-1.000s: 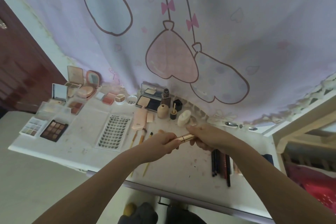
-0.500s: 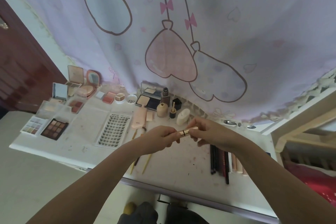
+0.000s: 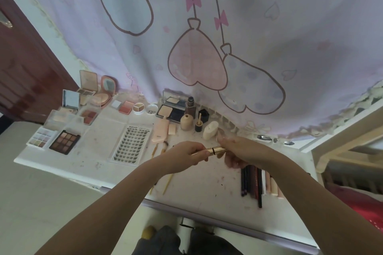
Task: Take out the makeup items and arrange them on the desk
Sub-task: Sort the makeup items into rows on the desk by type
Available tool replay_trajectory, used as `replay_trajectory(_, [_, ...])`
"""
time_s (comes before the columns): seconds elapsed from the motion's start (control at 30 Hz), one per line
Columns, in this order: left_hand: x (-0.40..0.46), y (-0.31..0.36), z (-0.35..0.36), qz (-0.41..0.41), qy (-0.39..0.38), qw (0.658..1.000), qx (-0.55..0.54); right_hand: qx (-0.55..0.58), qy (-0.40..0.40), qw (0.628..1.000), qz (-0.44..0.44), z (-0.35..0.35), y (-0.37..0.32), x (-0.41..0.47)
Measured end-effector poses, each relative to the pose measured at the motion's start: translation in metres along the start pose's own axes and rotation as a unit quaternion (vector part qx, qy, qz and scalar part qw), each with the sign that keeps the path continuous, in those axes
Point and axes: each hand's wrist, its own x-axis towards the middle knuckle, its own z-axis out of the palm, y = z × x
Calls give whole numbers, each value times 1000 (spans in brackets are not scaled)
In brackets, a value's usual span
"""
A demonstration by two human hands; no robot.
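Head view, left hand [image 3: 187, 154] and right hand [image 3: 238, 151] gripping gold tube [image 3: 214, 149] ends, above desk [image 3: 199, 184].

Home bedroom: cartoon curtain [image 3: 207, 37], makeup-strewn desk [image 3: 199, 180].

Gold tube [image 3: 215, 149]: both ends hidden inside the hands, only a short middle stretch shows.
Right hand [image 3: 238, 151]: fingers blurred, grip unclear.
Brushes [image 3: 165, 180]: middles covered by the left hand [image 3: 186, 155] and wrist.
Pencils [image 3: 251, 184]: upper ends hidden behind the right forearm.
Desk [image 3: 207, 188]: right end cut off behind the arm.
Tray [image 3: 131, 144]: contents too small to make out.
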Motion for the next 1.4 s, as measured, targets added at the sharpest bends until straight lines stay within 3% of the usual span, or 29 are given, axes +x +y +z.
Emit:
replay_trajectory(0.07, [3,0,1,-3,-10,1000,-10,5,9,1000,-14,-2,3,3])
replay_trajectory(0.2, [4,-8,-3,-36,-42,989,-135,71,-11,996,-60,-9,8,4])
replay_trajectory(0.27, [3,-12,-3,-33,-43,991,-121,100,-33,994,-27,-8,7,6])
replay_trajectory(0.33, [5,-14,-1,-25,-35,995,-93,55,-33,998,10,-4,7,10])
replay_trajectory(0.47, [7,-20,4,-20,-60,998,-27,-5,-20,1000,-1,-8,19,16])
replay_trajectory(0.6, [-5,-43,9,-37,-95,991,-89,35,-30,999,19,-22,43,10])
replay_trajectory(0.8, [-15,-64,8,-68,-174,979,-84,36,-58,996,55,-19,64,6])
replay_trajectory(0.87, [-24,-87,0,-108,-151,975,-120,92,-14,994,60,-28,75,1])
replay_trajectory(0.93, [-29,-101,1,-141,-79,969,-185,185,35,980,65,-28,85,-1])
replay_trajectory(1.03, [-15,-83,23,-150,-31,965,-211,276,54,957,69,2,86,8])
replay_trajectory(1.2, [18,-70,59,-182,112,975,-52,275,95,948,127,70,82,33])
replay_trajectory(1.3, [26,-76,62,-185,154,965,103,119,170,970,129,95,83,51])
replay_trajectory(1.4, [36,-80,65,-175,159,943,236,-22,230,966,117,112,77,68])
